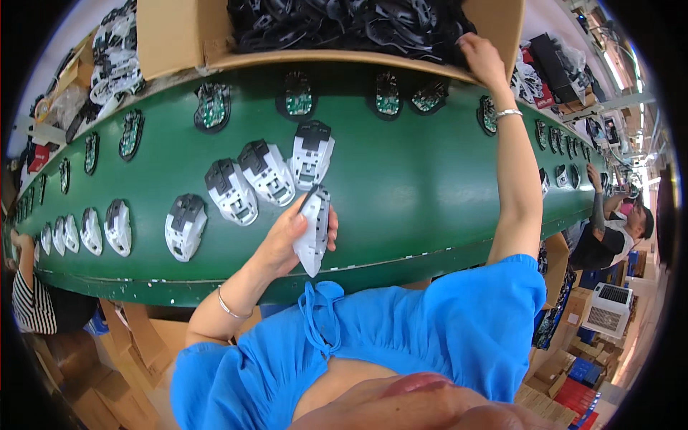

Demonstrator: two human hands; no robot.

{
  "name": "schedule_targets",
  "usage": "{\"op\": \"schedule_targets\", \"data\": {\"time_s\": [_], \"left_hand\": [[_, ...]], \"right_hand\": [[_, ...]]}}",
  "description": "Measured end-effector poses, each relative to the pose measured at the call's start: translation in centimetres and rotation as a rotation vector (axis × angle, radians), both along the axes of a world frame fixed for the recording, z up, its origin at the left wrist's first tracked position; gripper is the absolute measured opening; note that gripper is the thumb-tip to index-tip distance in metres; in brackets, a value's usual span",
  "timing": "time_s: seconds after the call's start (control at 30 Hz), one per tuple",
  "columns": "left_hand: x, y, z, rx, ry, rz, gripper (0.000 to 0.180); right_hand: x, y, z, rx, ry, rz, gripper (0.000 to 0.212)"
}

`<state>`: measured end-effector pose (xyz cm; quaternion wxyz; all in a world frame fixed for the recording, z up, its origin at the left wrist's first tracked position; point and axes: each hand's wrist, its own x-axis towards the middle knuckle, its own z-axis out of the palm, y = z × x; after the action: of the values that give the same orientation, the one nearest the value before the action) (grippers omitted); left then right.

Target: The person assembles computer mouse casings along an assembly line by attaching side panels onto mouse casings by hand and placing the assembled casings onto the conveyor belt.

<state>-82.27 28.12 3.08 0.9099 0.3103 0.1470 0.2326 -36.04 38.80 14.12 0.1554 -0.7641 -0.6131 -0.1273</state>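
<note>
A white mouse shell (312, 233) is gripped in my left hand (284, 238), thumb on one side and fingers behind it, tilted above the near part of the green work surface (416, 172). My right hand (483, 59) reaches over the right end of a cardboard box (172, 39) among black plastic parts (358, 29). Its fingers are bent; whatever is between them cannot be made out. Just beyond my left hand lie three white-and-black mouse shells (266, 172), close together. Another shell (185, 226) rests farther left.
Mouse bases with green circuit boards (297, 97) form a row below the box. More shells (118, 228) line the near left side. A co-worker (609, 236) sits far right; a striped sleeve (33, 301) shows at left. Open cartons (132, 337) stand below the near edge.
</note>
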Motion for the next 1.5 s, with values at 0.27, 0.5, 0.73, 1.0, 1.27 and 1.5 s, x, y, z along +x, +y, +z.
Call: {"op": "schedule_targets", "data": {"time_s": [0.27,0.5,0.73,1.0,1.27,1.5], "left_hand": [[-0.5,1.4,0.7,-0.167,-0.15,0.085,0.054],[0.2,1.9,1.5,0.0,-0.079,0.097,0.064],[0.2,0.1,2.2,0.068,-0.093,0.08,0.073],[-0.4,0.1,3.0,-0.028,0.001,0.232,0.07],[0.2,-0.1,2.2,0.074,0.072,0.184,0.065],[0.2,-0.5,2.0,0.175,0.262,0.339,0.051]], "right_hand": [[-11.8,-5.3,2.1,0.281,1.071,0.335,0.025],[-19.0,-11.2,1.2,-0.315,0.871,0.672,0.024],[-25.8,-11.0,-2.4,-0.448,0.919,0.656,0.044],[-25.6,-14.9,-8.0,-0.042,1.638,0.522,0.023],[-26.3,-15.4,-6.3,0.149,1.046,0.491,0.013],[-28.7,-16.2,-4.4,0.031,1.692,0.387,0.018]]}}
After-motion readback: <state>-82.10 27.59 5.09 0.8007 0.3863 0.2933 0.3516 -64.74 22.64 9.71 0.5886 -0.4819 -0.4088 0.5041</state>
